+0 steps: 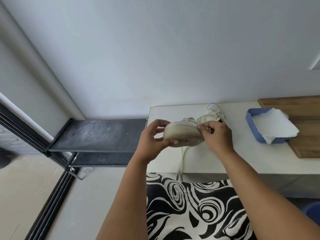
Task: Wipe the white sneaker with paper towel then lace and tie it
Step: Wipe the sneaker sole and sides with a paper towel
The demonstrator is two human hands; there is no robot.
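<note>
I hold a white sneaker point(181, 131) tilted on its side above the white table point(242, 153), its sole turned toward me. My left hand point(152, 141) grips its toe end, thumb under the sole. At the sneaker's middle, my right hand point(216, 135) pinches something small and pale, lace or paper I cannot tell. A loose white lace point(181, 163) hangs from the shoe over the table's front edge. A second white sneaker point(213, 110) stands behind, near the wall. Paper towels point(275, 125) lie in a blue tray point(251, 122) to the right.
A wooden board point(304, 108) lies under the tray at the table's right end. A black metal shoe rack point(97, 134) stands left of the table. Black-and-white patterned fabric point(190, 205) covers my lap below. A blue object point(313, 209) shows at the lower right.
</note>
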